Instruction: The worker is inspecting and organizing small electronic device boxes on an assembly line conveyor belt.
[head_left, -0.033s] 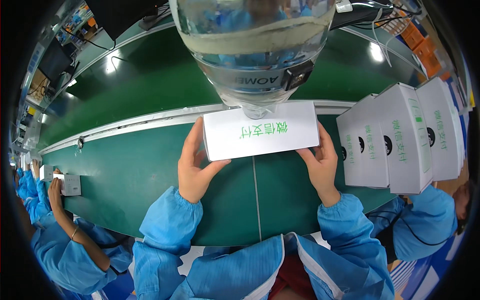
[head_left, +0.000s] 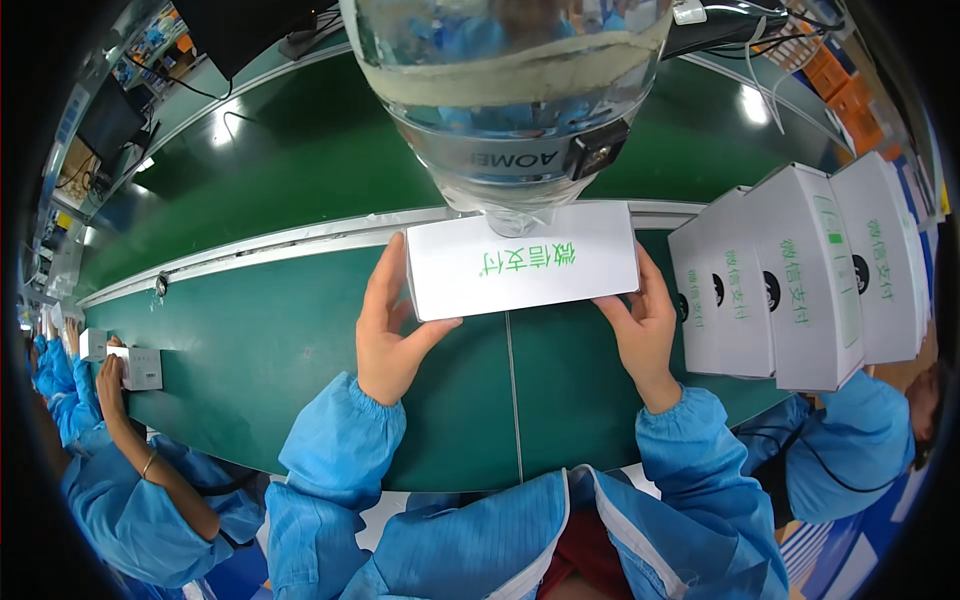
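The box point(head_left: 520, 275) lies between both hands: the left hand point(head_left: 392, 345) grips its left end, the right hand point(head_left: 648, 338) its right, over the green surface point(head_left: 450, 425).

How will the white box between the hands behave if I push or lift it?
The white box looks fairly stiff: its edges run crisp between the left hand and right hand. Its smooth-looking face may be slightly slippery. Flat sides make rolling unlikely.
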